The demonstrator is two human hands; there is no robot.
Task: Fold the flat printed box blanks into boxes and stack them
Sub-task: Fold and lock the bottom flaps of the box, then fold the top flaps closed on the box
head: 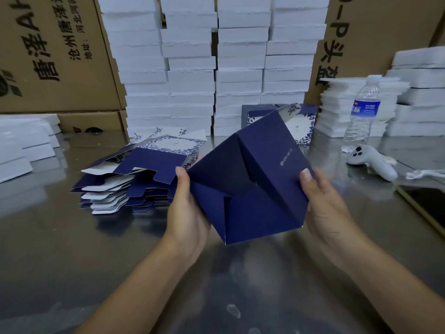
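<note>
We work at a reflective metal table (48,237), backed by tall stacks of white boxes (192,80) and brown cartons (60,56) across the top of the frame. At centre frame, between both hands, is the partly folded box (252,203). It is dark blue, its bottom flaps overlap along diagonal creases, and its right panel carries a small line of pale print. The left hand (190,213) grips its left edge, thumb on the front face, fingers hidden behind. The right hand (330,208) grips the right edge likewise. The pile of flat blanks (134,179) lies left of centre, just beyond the left hand. A water bottle (363,112) and a white controller (370,162) occupy the right of the frame
</note>
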